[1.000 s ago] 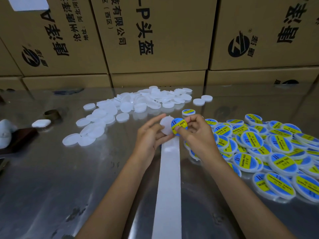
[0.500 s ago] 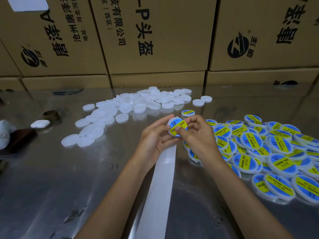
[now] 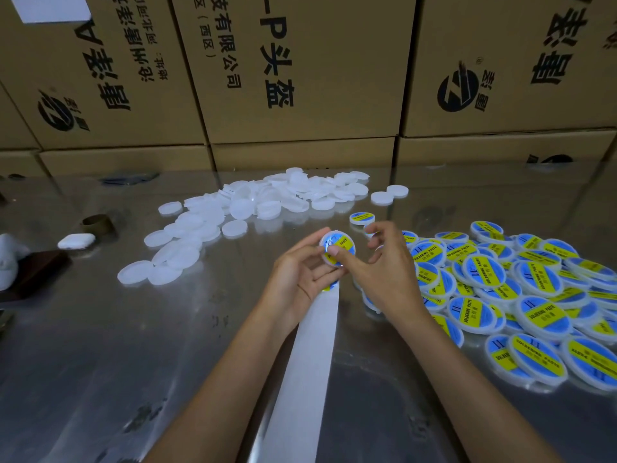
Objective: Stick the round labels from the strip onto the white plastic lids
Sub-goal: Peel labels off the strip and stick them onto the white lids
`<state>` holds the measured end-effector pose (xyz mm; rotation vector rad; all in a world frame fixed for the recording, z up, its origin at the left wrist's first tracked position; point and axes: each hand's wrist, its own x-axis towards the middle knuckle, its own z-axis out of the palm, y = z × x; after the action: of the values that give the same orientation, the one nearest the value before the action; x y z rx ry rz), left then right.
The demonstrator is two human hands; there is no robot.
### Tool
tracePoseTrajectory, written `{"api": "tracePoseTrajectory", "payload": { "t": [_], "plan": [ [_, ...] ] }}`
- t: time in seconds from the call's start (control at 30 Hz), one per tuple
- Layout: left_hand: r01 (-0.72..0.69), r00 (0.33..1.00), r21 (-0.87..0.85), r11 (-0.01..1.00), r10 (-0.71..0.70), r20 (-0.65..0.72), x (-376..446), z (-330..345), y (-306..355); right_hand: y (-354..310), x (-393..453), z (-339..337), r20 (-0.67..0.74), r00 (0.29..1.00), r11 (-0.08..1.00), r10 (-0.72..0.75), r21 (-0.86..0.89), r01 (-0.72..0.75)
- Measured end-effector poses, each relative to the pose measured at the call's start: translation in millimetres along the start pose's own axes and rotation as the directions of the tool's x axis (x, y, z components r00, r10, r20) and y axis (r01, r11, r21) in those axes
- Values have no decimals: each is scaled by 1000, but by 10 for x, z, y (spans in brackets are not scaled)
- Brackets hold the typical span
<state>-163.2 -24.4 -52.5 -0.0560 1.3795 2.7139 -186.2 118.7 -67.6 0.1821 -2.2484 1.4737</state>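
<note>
My left hand (image 3: 300, 275) grips a white plastic lid (image 3: 338, 246) at mid-table, its fingers curled round the rim. A blue and yellow round label lies on the lid's face. My right hand (image 3: 384, 265) is beside it and its thumb presses on the label; the other fingers are loosely curled above the lid. The white backing strip (image 3: 307, 362) runs from under my hands toward the near edge. Bare white lids (image 3: 233, 212) are heaped at the back left. Labelled lids (image 3: 500, 289) are piled on the right.
Cardboard boxes (image 3: 300, 78) form a wall along the back of the shiny metal table (image 3: 100, 362). At the far left are a white pad (image 3: 76, 241), a brown ring (image 3: 97, 223) and a dark block (image 3: 36, 272). One labelled lid (image 3: 362, 218) lies alone behind my hands.
The label went from my right fingers onto the lid in my left hand, and my right thumb now presses it flat. The strip's far end has shifted slightly right.
</note>
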Motion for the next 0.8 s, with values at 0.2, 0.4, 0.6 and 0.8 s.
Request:
{"api": "tracePoseTrajectory", "payload": {
  "t": [0.2, 0.4, 0.6, 0.8],
  "plan": [
    [45, 998, -78, 996, -42, 39, 13, 3, -55, 33, -11, 25, 35, 995, 988, -89, -120, 92],
    [44, 995, 3, 999, -44, 90, 8, -12, -49, 50, -4, 4, -34, 984, 983, -173, -64, 170],
    [-83, 993, 239, 967, 60, 100, 6, -11, -74, 35, -2, -15, -70, 979, 981, -190, -45, 187],
    [-191, 981, 349, 917, 185, 52, -19, -18, -56, -13, 9, -59, 17, 987, 986, -161, 40, 160]
  ]
}}
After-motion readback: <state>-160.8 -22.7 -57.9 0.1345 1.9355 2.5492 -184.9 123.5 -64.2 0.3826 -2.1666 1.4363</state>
